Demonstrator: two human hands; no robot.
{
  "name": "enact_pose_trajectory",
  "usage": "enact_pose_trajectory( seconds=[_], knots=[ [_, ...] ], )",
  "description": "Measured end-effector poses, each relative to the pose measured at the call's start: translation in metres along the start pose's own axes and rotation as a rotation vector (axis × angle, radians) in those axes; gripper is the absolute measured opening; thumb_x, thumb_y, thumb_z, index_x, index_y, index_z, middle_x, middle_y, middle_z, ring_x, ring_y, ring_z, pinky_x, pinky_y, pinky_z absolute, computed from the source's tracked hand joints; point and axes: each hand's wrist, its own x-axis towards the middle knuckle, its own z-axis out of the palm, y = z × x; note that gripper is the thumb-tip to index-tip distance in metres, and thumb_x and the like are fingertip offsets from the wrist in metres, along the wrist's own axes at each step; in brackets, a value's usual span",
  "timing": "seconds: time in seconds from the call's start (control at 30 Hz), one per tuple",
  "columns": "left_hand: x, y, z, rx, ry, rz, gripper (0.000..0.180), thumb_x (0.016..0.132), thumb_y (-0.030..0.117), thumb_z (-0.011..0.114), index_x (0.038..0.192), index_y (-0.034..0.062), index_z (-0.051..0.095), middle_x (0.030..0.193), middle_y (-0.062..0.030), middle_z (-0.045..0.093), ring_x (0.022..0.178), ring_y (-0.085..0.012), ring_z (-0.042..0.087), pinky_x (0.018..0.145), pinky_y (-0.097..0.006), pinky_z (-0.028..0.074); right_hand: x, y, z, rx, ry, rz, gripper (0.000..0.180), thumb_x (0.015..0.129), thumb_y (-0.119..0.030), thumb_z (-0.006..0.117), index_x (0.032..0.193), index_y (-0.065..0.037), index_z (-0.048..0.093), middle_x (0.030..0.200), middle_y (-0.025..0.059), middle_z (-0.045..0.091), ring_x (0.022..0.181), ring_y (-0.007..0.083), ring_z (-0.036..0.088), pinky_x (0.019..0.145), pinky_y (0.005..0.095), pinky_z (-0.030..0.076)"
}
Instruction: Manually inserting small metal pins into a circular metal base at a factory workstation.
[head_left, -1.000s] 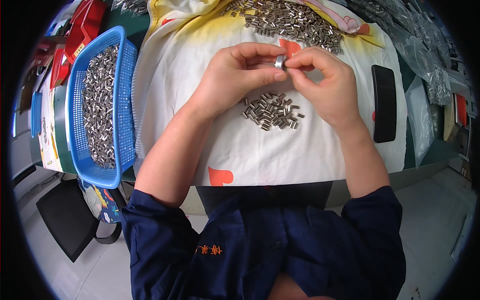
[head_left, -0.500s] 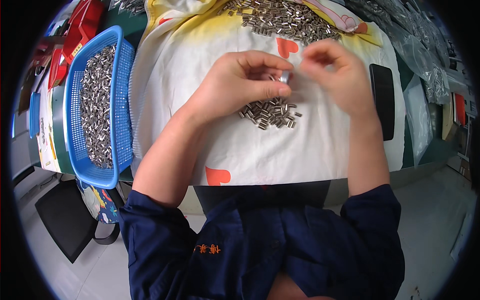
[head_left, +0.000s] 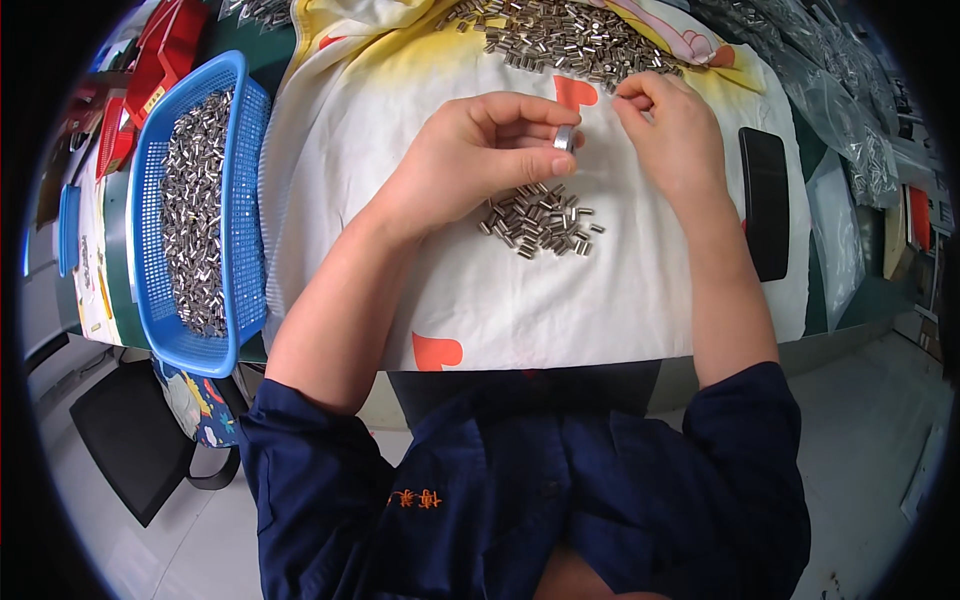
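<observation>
Your left hand (head_left: 462,152) has its grip closed on a silvery metal ring (head_left: 564,138), pinched between thumb and forefinger, with the other fingers curled behind it. The ring is above the cloth (head_left: 560,315), just beyond the small pile (head_left: 542,222) of short metal cylinders. Your right hand (head_left: 675,135) is apart from the ring, its thumb and forefinger drawn close together at the near edge of the large pile (head_left: 570,42) of similar cylinders; you cannot tell from this view whether that grip has a piece in it. A flat black device (head_left: 765,205) lies to the right of your right hand. On your left, a blue basket (head_left: 248,200) holds many more cylinders (head_left: 195,215). The cloth, white with red hearts, covers much of the green worktop (head_left: 868,303).
</observation>
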Motion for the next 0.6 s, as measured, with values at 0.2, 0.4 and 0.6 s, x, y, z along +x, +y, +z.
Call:
enact_pose_trajectory(
  seconds=[0.2, 0.4, 0.6],
  knots=[
    [0.002, -0.003, -0.001, -0.06, 0.052, 0.028, 0.033, 0.077, 0.002, 0.065, 0.109, -0.0013, 0.056, 0.096, -0.0073, 0.063, 0.087, -0.0125, 0.06, 0.08, -0.024, 0.048, -0.004, -0.005, -0.002, -0.016, -0.036, -0.193, 0.007, 0.073, -0.008, 0.061, 0.08, -0.007, 0.06, 0.075, 0.0085, 0.058, 0.073, 0.0235, 0.058, 0.066, 0.0333, 0.047],
    [0.001, -0.001, 0.002, -0.066, 0.06, 0.054, 0.034, 0.078, 0.002, 0.064, 0.109, -0.0061, 0.053, 0.094, -0.0094, 0.062, 0.085, -0.0121, 0.06, 0.078, -0.023, 0.049, -0.016, -0.024, -0.009, 0.837, -0.187, -0.075, 0.009, 0.073, 0.0, 0.061, 0.082, -0.002, 0.061, 0.077, 0.0017, 0.06, 0.069, 0.0091, 0.055, 0.064, 0.0225, 0.045],
    [0.002, -0.002, 0.003, -0.082, 0.056, 0.063, 0.034, 0.078, 0.002, 0.064, 0.109, -0.007, 0.053, 0.093, -0.0108, 0.063, 0.086, -0.0129, 0.061, 0.077, -0.025, 0.05, -0.019, -0.029, -0.01, 0.883, -0.244, -0.037, 0.008, 0.072, -0.001, 0.063, 0.08, -0.001, 0.06, 0.077, 0.001, 0.061, 0.069, 0.0093, 0.055, 0.064, 0.0216, 0.046]
  ],
)
